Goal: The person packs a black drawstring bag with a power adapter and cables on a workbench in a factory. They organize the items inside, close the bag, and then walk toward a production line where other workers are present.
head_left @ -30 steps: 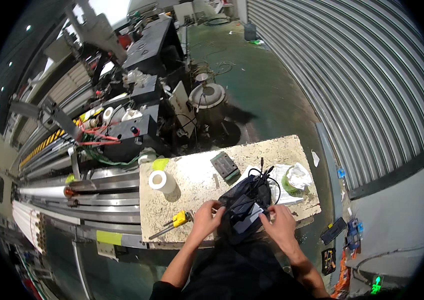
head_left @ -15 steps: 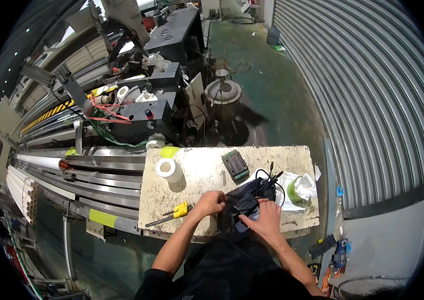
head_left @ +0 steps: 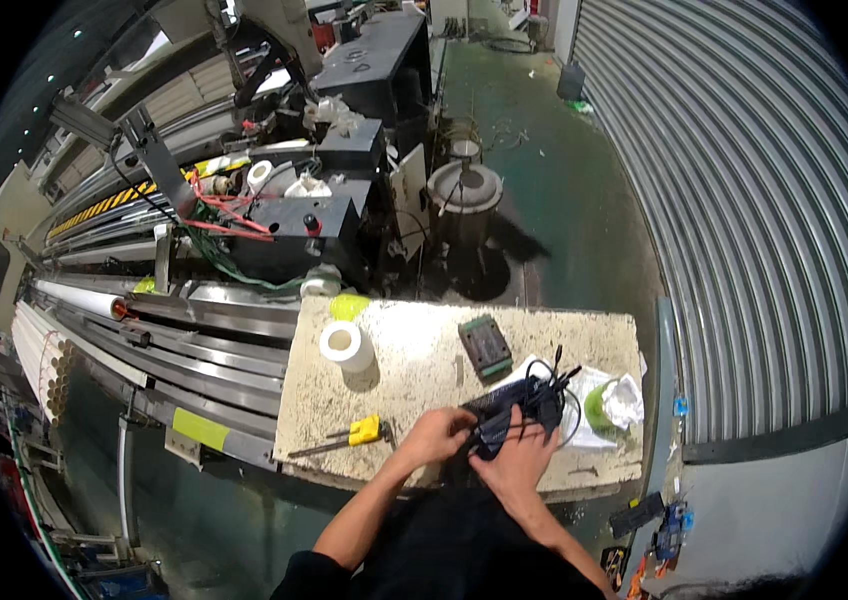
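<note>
A black mesh pouch (head_left: pixel 492 403) lies near the front edge of the worn, cream-coloured tabletop (head_left: pixel 414 340). Bundled black cables (head_left: pixel 542 393) rest over its right side. At the pouch's left edge, my left hand (head_left: pixel 436 436) is closed, its thumb and fingertips pinching the dark mesh. My right hand (head_left: pixel 518 458) lies across the front of the pouch, fingers spread on the fabric and thumb pointing to the left. What is under the right palm is hidden. Left of my left hand sits a yellow-handled tool (head_left: pixel 366 431) with a dark shaft.
A white roll (head_left: pixel 347 346) stands at the table's left, and a dark block with green edges (head_left: pixel 485 347) lies behind the pouch. Crumpled white paper (head_left: pixel 623 402) and a green tape roll (head_left: pixel 596 406) are at right. Machinery (head_left: pixel 234 310) flanks the left, a ribbed shutter (head_left: pixel 744 230) the right.
My right hand has shifted from the pouch's right side onto its front, and a grey flat item beneath it no longer shows. My left hand stays at the left edge. The view has turned slightly.
</note>
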### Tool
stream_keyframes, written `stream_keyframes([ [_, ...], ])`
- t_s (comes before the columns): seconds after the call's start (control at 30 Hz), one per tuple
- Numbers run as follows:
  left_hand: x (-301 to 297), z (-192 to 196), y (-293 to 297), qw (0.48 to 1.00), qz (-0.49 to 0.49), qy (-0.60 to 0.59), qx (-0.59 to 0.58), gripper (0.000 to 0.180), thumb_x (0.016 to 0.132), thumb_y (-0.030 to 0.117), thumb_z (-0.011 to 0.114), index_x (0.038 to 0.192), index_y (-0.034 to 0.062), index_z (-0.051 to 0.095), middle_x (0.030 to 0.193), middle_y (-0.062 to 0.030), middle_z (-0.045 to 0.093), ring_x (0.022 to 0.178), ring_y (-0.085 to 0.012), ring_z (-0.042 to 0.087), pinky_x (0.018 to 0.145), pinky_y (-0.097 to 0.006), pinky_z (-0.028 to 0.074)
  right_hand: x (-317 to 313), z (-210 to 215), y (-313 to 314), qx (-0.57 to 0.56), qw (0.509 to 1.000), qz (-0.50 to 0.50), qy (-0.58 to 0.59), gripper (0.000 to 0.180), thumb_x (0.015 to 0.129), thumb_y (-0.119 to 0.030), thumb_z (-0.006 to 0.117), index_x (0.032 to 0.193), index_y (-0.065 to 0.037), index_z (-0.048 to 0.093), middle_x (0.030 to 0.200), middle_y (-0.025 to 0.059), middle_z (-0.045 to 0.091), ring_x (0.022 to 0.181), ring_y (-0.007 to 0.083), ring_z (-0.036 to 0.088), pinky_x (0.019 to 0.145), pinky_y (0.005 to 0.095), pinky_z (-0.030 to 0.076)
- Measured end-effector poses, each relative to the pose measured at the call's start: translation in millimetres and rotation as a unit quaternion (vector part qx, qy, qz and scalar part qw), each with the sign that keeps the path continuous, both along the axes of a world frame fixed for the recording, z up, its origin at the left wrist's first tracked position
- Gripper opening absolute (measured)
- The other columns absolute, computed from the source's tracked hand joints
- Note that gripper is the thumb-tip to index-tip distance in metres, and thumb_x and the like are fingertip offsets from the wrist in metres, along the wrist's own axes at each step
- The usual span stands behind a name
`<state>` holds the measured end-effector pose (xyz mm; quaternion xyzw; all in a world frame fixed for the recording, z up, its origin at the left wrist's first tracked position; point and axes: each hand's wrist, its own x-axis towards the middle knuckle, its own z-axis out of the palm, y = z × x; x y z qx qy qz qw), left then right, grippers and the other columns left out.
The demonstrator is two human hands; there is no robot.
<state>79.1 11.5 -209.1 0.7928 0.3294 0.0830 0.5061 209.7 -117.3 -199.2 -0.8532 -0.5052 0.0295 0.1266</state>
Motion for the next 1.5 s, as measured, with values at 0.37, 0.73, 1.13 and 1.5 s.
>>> stream_keyframes([
  [0.37, 7, 0, 24, 0.987, -0.05, 0.088, 0.125, 0.027, 0.073, 0.017, 0.069, 0.093, -0.0013, 0.069, 0.083, -0.0239, 0.067, 0.084, -0.0405, 0.066, 0.076, -0.046, 0.053, -1, 14, -3, 0.101, 0.991, 0.072, 0.054, 0.098, 0.06, -0.05, 0.081, 0.136, -0.002, 0.042, 0.116, 0.022, 0.049, 0.113, 0.0378, 0.045, 0.11, 0.0626, 0.021],
  [0.73, -10, 4, 18, 0.996, 0.066, 0.013, 0.062, 0.028, 0.077, 0.017, 0.066, 0.101, 0.0036, 0.072, 0.085, -0.017, 0.071, 0.075, -0.031, 0.07, 0.071, -0.038, 0.056, -19, -7, -14, 0.041, 0.987, 0.139, 0.071, 0.1, 0.067, -0.052, 0.081, 0.139, 0.002, 0.038, 0.119, 0.0223, 0.052, 0.117, 0.0376, 0.046, 0.111, 0.0615, 0.018],
  [1.13, 0, -5, 17, 0.979, -0.002, 0.098, 0.177, 0.022, 0.081, 0.02, 0.063, 0.097, 0.0044, 0.061, 0.088, -0.0205, 0.062, 0.084, -0.0391, 0.063, 0.076, -0.048, 0.051, 135, 2, 1, 0.127, 0.988, 0.037, 0.085, 0.021, 0.082, -0.015, 0.069, 0.101, -0.004, 0.068, 0.096, 0.0136, 0.065, 0.094, 0.0333, 0.062, 0.08, 0.0407, 0.05],
  [1.5, 35, -12, 19, 0.959, -0.006, 0.081, 0.273, 0.016, 0.085, 0.013, 0.062, 0.093, 0.001, 0.056, 0.09, -0.0201, 0.061, 0.081, -0.0411, 0.063, 0.07, -0.048, 0.051, 122, -19, 26, -0.124, 0.989, 0.074, -0.029, 0.063, 0.063, -0.026, 0.082, 0.111, 0.001, 0.052, 0.104, 0.015, 0.057, 0.099, 0.0326, 0.06, 0.075, 0.0447, 0.052],
])
